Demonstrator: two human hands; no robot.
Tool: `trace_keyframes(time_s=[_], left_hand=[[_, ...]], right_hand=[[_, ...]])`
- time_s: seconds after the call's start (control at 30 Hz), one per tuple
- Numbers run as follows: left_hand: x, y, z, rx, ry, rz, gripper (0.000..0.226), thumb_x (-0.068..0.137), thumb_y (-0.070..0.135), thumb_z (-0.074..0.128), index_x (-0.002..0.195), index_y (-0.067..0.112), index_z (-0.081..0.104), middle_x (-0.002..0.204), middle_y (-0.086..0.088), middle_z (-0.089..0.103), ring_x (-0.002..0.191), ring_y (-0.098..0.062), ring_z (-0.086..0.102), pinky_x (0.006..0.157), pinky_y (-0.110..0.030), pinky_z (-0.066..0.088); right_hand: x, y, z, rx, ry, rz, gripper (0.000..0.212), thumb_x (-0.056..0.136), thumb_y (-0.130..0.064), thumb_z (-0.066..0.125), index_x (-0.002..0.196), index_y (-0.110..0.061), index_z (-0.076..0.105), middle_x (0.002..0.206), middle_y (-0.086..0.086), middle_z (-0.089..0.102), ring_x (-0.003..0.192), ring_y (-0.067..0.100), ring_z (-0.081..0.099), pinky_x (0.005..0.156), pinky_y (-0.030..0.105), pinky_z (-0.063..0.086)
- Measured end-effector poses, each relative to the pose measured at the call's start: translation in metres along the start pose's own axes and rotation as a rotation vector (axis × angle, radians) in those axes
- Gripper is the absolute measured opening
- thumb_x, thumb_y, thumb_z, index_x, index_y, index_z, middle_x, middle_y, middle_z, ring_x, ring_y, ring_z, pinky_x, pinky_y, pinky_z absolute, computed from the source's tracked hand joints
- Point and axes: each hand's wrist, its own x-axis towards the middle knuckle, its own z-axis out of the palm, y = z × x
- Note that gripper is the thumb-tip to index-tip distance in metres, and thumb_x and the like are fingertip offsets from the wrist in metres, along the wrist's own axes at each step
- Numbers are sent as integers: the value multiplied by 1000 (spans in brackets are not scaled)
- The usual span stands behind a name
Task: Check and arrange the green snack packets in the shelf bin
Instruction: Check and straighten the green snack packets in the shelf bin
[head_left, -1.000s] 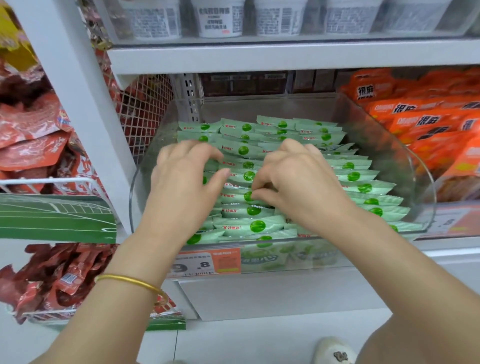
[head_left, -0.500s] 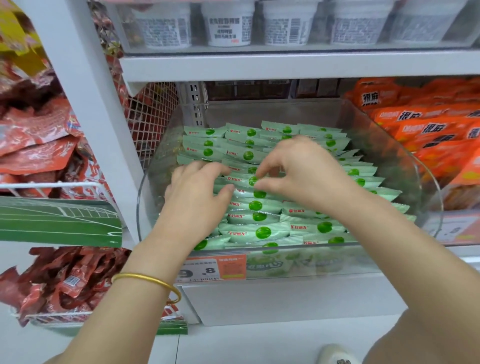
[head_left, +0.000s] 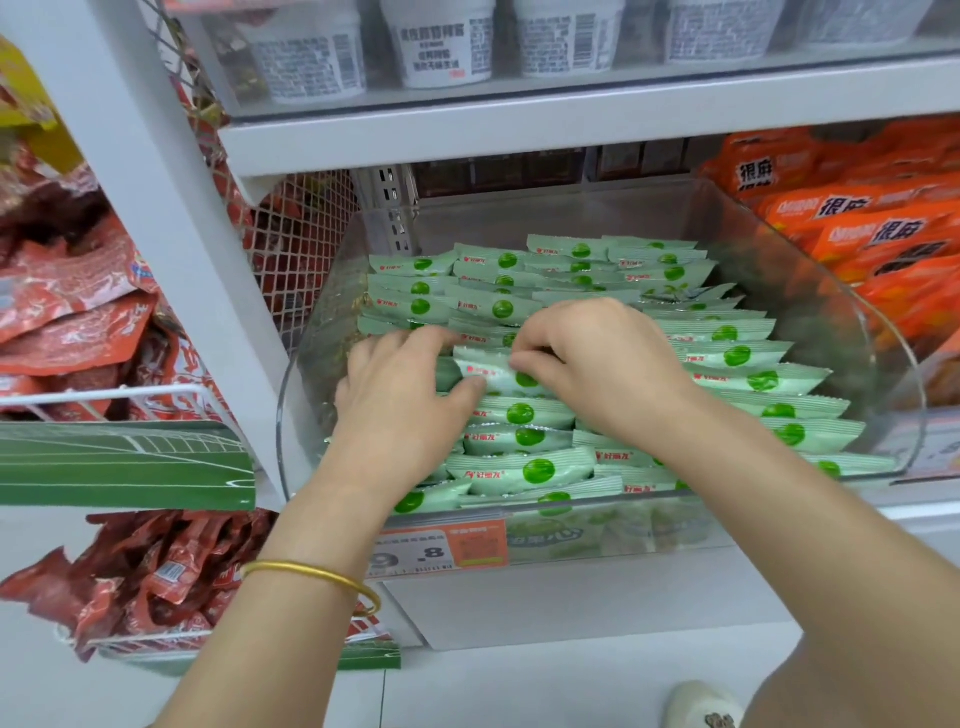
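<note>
In the clear shelf bin (head_left: 857, 332) on the white shop shelf (head_left: 571, 597), I saw green snack packets (head_left: 727, 358) in overlapping rows.
One packet (head_left: 493, 371), tipped up, lay crosswise between the hands, long axis left to right; the right hand (head_left: 597, 364), nearer, pinched its top edge with curled fingers, while the left hand (head_left: 400, 395) lay flat, thumb against its left end.

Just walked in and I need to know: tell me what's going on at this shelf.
A person is tidying the green snack packets that lie in overlapping rows in the clear shelf bin. The right hand pinches one packet in the middle row. The left hand rests on the neighbouring packets, its thumb against that same packet.
</note>
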Motion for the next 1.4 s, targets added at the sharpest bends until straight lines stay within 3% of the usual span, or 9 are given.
trace_keyframes(time_s=[0.2, 0.27, 0.33, 0.43, 0.63, 0.8, 1.03, 1.23, 1.4], left_hand=[[-1, -2, 0, -62, 18, 1, 55, 85, 40, 60, 136, 26, 43, 137, 0, 47, 132, -25, 29, 108, -41, 28], [-3, -2, -4, -160, 73, 43, 54, 85, 39, 60, 135, 24, 45, 133, 3, 50, 130, -22, 35, 107, -39, 31], [-8, 1, -10, -342, 134, 94, 48, 87, 36, 60, 132, 24, 48, 121, 17, 51, 120, -5, 44, 99, -24, 35], [-16, 9, -18, -660, 72, 128, 41, 87, 30, 62, 126, 27, 52, 113, 25, 55, 101, 14, 53, 82, -4, 40], [-23, 15, -20, -935, -40, 142, 34, 74, 31, 66, 107, 29, 65, 110, 10, 69, 102, -8, 64, 82, -25, 52], [-25, 17, -18, -967, -58, 134, 25, 77, 21, 68, 100, 31, 66, 106, 11, 70, 99, -8, 65, 79, -26, 50], [-27, 23, -17, -986, -129, 156, 34, 68, 28, 65, 101, 27, 64, 100, 9, 73, 86, -9, 70, 72, -22, 55], [-28, 26, -15, -982, -134, 143, 30, 74, 24, 65, 103, 29, 65, 101, 10, 73, 89, -11, 70, 74, -25, 55], [-28, 28, -13, -986, -69, 138, 26, 83, 11, 64, 101, 29, 65, 99, 6, 73, 83, -12, 70, 68, -25, 55]], right_hand=[[1, 2, -3, 210, 320, 48, 16, 92, -27, 55, 88, -17, 67, 83, -2, 67, 80, 22, 61, 73, 40, 49], [-1, 1, -8, 311, 457, 93, 14, 91, -24, 57, 85, -16, 67, 78, -6, 65, 76, 12, 59, 74, 33, 48], [-4, 3, -16, 479, 534, 170, 12, 90, -21, 58, 80, -20, 65, 72, -14, 60, 68, 0, 54, 68, 18, 43], [-11, 6, -26, 705, 489, 282, 18, 89, -19, 60, 73, -25, 63, 69, -16, 61, 64, -3, 53, 64, 15, 43], [-26, 7, -36, 1029, 358, 301, 16, 91, -16, 58, 77, -18, 66, 62, -11, 65, 57, 1, 58, 53, 17, 47], [-38, 13, -38, 1083, 182, 237, 13, 92, -19, 54, 96, -10, 64, 81, 5, 70, 69, 14, 67, 55, 32, 57], [-31, 17, -27, 1122, 324, 286, 14, 90, -12, 59, 80, -5, 66, 63, 5, 66, 50, 12, 59, 43, 26, 48], [-31, 22, -24, 1019, 373, 273, 17, 90, -17, 60, 78, -8, 68, 71, 15, 67, 63, 21, 59, 59, 44, 51], [-36, 24, -28, 1054, 299, 257, 18, 94, -13, 53, 85, -8, 68, 76, 12, 67, 63, 16, 60, 51, 27, 51]])
